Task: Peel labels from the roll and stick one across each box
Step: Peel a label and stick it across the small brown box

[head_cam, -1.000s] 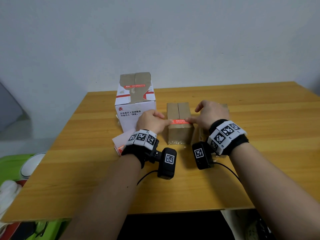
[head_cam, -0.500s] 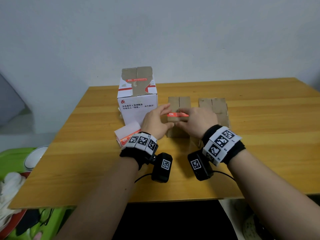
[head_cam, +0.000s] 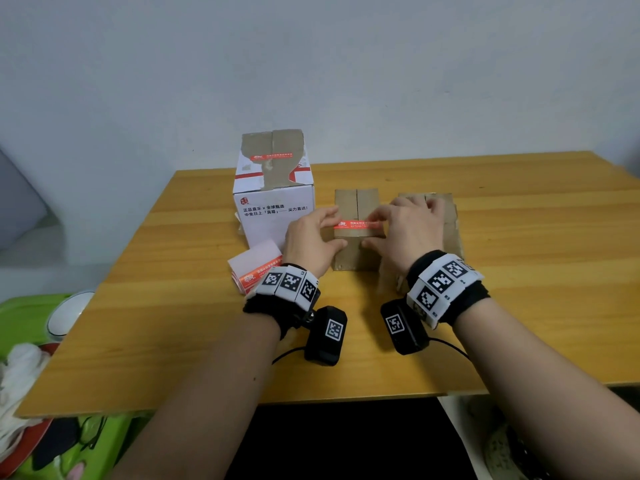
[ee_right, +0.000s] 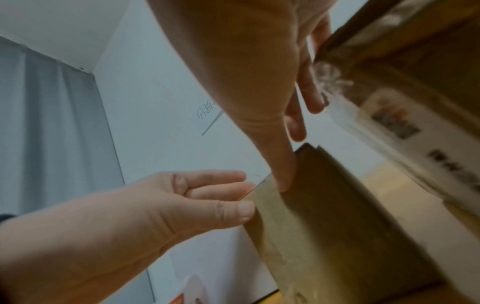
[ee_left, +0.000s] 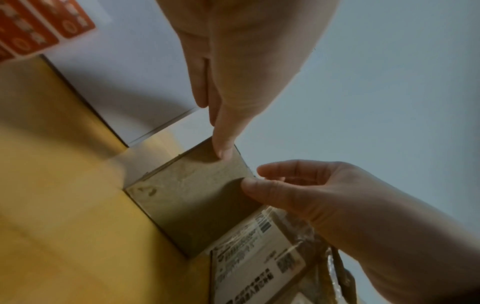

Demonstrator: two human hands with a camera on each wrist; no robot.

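A small brown box [head_cam: 356, 202] [ee_left: 197, 195] [ee_right: 324, 216] stands mid-table with a red label [head_cam: 356, 225] lying across its top. My left hand [head_cam: 332, 229] [ee_left: 213, 127] presses the label's left end with straight fingers, its thumb on the box's front face. My right hand [head_cam: 370, 230] [ee_right: 289, 158] presses the right end the same way. The label roll [head_cam: 256, 268] [ee_left: 39, 26] lies just left of my left wrist. A taller white box [head_cam: 273, 209] at the left carries a red label [head_cam: 272, 156] on its top.
Another brown box [head_cam: 448, 216] [ee_left: 254, 257] with a printed shipping sticker stands to the right, partly behind my right hand. The wooden table [head_cam: 519, 271] reaches back to a pale wall. A green bin with a white bowl [head_cam: 69, 313] sits off its left edge.
Both hands brought the red label from the box's front edge onto its top, and now flatten it there. The view has tilted slightly.
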